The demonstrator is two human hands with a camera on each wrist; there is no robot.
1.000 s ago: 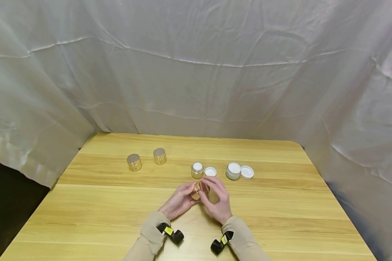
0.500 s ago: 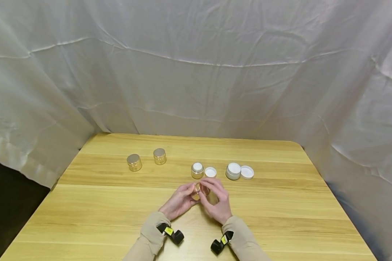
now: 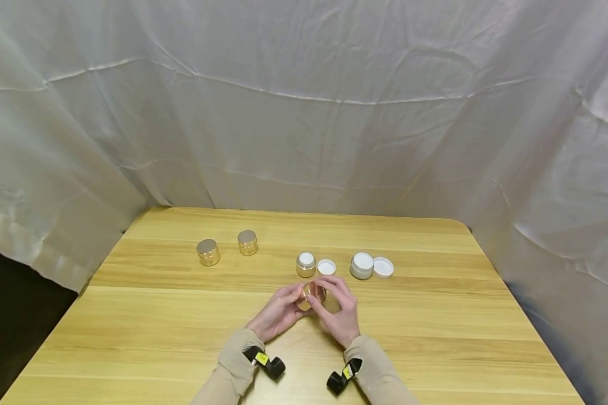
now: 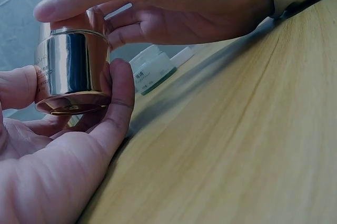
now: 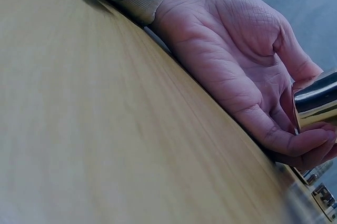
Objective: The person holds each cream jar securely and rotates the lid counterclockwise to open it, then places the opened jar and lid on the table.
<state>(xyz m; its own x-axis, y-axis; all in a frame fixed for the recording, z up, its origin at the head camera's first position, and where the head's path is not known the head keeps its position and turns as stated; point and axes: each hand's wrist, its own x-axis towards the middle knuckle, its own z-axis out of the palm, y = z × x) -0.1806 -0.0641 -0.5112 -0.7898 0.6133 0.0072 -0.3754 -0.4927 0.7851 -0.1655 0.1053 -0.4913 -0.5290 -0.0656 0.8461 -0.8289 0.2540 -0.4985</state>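
A shiny gold cream jar (image 3: 304,304) is held tilted in the air in front of the middle of the table. My left hand (image 3: 277,316) grips its body between thumb and fingers, as the left wrist view of the jar (image 4: 73,68) shows. My right hand (image 3: 340,315) pinches the jar's lid (image 5: 318,97) with thumb and fingers. The lid sits at the body's upper end; whether it is loose I cannot tell. Just beyond the hands stand a small gold-based jar (image 3: 306,265) without its lid and a white lid (image 3: 326,266) beside it.
An uncovered pale jar (image 3: 362,266) stands at the right, its white lid (image 3: 383,267) lying against it. Farther left are two capped gold jars (image 3: 209,253). All stand on a wooden table (image 3: 157,332), and a grey curtain (image 3: 304,140) surrounds its back and sides.
The right hand's fingers have shifted slightly round the lid, and more of the lid's face shows. The left hand and the other jars have stayed where they were.
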